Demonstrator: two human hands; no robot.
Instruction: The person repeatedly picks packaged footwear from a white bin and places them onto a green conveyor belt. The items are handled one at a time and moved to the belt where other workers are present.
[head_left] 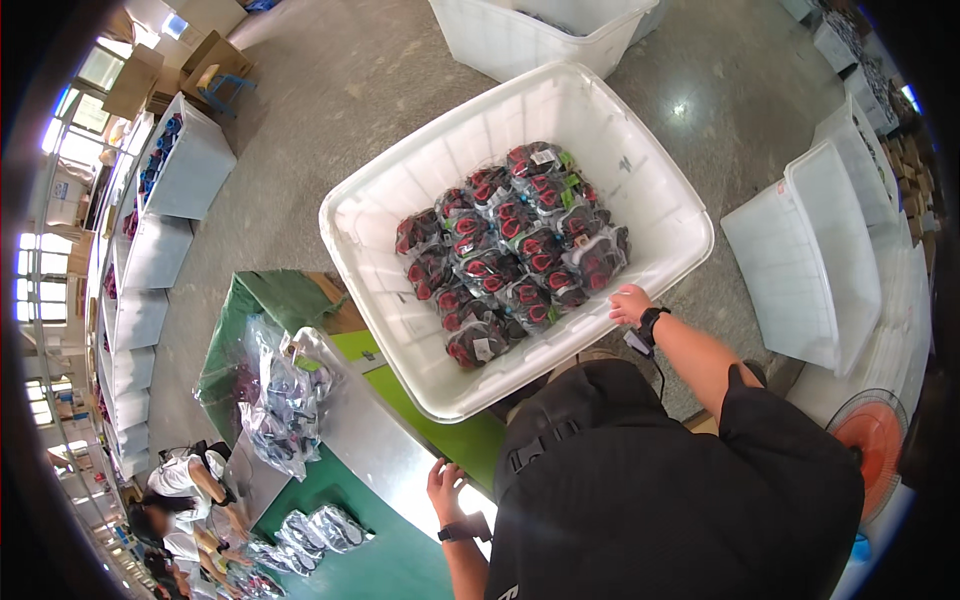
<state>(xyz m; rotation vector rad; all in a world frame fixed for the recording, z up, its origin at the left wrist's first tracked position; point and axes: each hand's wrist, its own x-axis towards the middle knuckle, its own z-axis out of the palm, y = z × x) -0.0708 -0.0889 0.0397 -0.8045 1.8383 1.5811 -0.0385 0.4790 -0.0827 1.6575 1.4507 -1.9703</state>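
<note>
Right hand (630, 305) at the near rim of the white bin (640, 180); cannot tell whether it grips.
Left hand (446, 490), loosely spread, by the metal table (368, 430); bagged red-and-black shoes (513, 245) lie inside the bin, outlines muddled by plastic.

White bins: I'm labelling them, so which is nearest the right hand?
The centre bin with bagged items: the right hand is at its rim; the other bins stand farther away.

I see pale bins (143, 318) lined up near the windows (52, 243), cardboard boxes (132, 84) close by, an orange fan (868, 438) opposite.
</note>
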